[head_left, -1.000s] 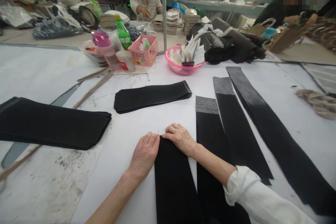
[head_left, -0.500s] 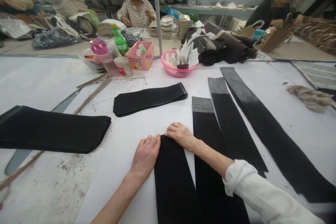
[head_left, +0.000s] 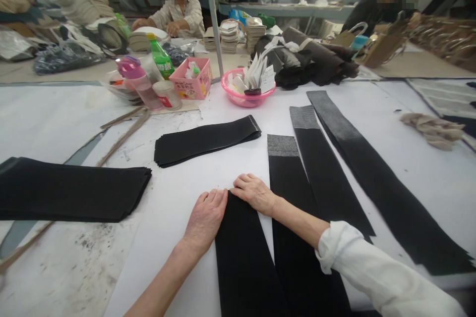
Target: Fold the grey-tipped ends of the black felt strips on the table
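Note:
A long black fabric strip [head_left: 243,257] runs toward me on the white-covered table. At its far left corner my left hand [head_left: 208,213] has its fingers closed on the edge. My right hand [head_left: 255,193] bends over the far edge just to the right, fingers curled and pinching the fabric; the fingertips are partly hidden. Under my right forearm lies a stack of black strips with a grey end [head_left: 282,145]. Farther right are a second grey-ended stack [head_left: 327,168] and a longer one [head_left: 383,193].
Two more black fabric stacks, a middle one [head_left: 208,139] and a left one [head_left: 70,190], lie on the table. Behind stand a pink basket [head_left: 248,101], a pink box [head_left: 191,81] and bottles. A beige cloth [head_left: 431,130] lies right. Two people sit across the table.
The view has shifted slightly, so things on the table sit a little farther left. Both hands stay at the strip's far edge. The person opposite has lowered their hands.

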A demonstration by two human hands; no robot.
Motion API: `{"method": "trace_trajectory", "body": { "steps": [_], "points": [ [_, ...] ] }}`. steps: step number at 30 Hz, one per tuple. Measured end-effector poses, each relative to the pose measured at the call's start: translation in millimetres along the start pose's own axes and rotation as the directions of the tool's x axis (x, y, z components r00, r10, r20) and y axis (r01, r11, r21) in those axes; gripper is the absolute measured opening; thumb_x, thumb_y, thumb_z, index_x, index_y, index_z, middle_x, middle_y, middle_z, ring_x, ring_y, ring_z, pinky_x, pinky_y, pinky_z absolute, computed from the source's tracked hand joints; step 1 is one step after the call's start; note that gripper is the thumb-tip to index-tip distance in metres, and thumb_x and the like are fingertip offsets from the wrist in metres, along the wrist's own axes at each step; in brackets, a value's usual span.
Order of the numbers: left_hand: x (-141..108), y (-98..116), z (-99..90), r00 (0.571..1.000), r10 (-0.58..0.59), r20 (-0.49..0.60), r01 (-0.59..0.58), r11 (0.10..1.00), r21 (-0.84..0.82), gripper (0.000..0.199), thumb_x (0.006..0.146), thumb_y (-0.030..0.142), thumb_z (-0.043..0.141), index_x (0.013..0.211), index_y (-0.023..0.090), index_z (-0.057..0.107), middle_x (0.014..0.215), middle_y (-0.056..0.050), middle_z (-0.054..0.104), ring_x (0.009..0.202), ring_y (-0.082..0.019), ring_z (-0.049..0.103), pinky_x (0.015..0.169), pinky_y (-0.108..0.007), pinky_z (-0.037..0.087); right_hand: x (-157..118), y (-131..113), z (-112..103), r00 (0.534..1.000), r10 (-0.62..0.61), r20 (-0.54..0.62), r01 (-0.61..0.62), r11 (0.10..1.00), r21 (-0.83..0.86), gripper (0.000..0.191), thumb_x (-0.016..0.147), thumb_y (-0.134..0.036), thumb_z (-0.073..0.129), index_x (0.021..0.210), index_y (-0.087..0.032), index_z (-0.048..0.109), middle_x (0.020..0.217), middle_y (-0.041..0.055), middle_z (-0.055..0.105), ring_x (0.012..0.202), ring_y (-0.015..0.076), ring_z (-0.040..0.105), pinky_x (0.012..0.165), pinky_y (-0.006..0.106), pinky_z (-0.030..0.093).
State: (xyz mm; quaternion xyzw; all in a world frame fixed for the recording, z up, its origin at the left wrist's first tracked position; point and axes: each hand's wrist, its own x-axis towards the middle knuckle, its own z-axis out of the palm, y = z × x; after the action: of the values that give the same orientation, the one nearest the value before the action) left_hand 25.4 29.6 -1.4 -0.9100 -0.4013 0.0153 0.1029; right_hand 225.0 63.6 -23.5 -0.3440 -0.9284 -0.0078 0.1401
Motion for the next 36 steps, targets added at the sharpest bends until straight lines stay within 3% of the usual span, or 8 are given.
{"method": "trace_trajectory", "body": {
  "steps": [12, 21, 28, 36],
  "points": [
    [7.0, 6.5, -3.0, 0.999, -0.013, 0.035, 0.014, 1.0, -0.019, 0.046, 0.089, 0.009, 0.047, 0.135, 0.014, 0.044, 0.101, -0.008, 0.057, 0.096, -0.024, 0.051, 0.082, -0.039, 0.042, -20.7, 19.2, -14.3, 1.0, 0.029, 0.006, -0.029, 0.999, 0.041, 0.023, 0.101, -0.022, 0.041, 0.1, -0.016, 0.063, 0.093, 0.0057, 0.058, 0.094, 0.0195, 0.047, 0.08, 0.032, 0.037],
    [12.6, 7.0, -0.9, 0.999, 0.012, 0.048, -0.008, 0.996, -0.086, 0.046, 0.088, 0.007, 0.048, 0.134, 0.013, 0.044, 0.116, -0.011, 0.054, 0.107, -0.023, 0.048, 0.091, -0.038, 0.04, -22.9, 18.7, -12.5, 0.999, 0.04, 0.001, -0.04, 0.999, 0.036, 0.021, 0.1, -0.022, 0.043, 0.1, -0.018, 0.063, 0.093, 0.0056, 0.057, 0.092, 0.0196, 0.047, 0.078, 0.032, 0.037],
    [21.6, 10.0, -6.6, 0.996, 0.044, 0.073, -0.039, 0.997, -0.065, 0.047, 0.088, 0.008, 0.047, 0.135, 0.015, 0.044, 0.105, -0.009, 0.057, 0.1, -0.023, 0.052, 0.085, -0.038, 0.043, -23.0, 10.8, -15.4, 0.998, 0.064, 0.012, -0.064, 0.997, -0.041, 0.02, 0.099, -0.02, 0.044, 0.098, -0.016, 0.063, 0.09, 0.007, 0.056, 0.089, 0.0215, 0.046, 0.076, 0.034, 0.037],
    [20.5, 12.7, -6.5, 0.996, 0.028, 0.082, -0.023, 0.998, -0.064, 0.048, 0.089, 0.008, 0.045, 0.135, 0.018, 0.043, 0.106, -0.008, 0.055, 0.098, -0.022, 0.051, 0.083, -0.036, 0.042, -33.5, 19.2, -15.9, 0.991, 0.136, 0.001, -0.136, 0.989, 0.051, 0.015, 0.098, -0.023, 0.05, 0.098, -0.019, 0.065, 0.095, 0.0035, 0.06, 0.093, 0.0179, 0.049, 0.08, 0.031, 0.037]
  ]
}}
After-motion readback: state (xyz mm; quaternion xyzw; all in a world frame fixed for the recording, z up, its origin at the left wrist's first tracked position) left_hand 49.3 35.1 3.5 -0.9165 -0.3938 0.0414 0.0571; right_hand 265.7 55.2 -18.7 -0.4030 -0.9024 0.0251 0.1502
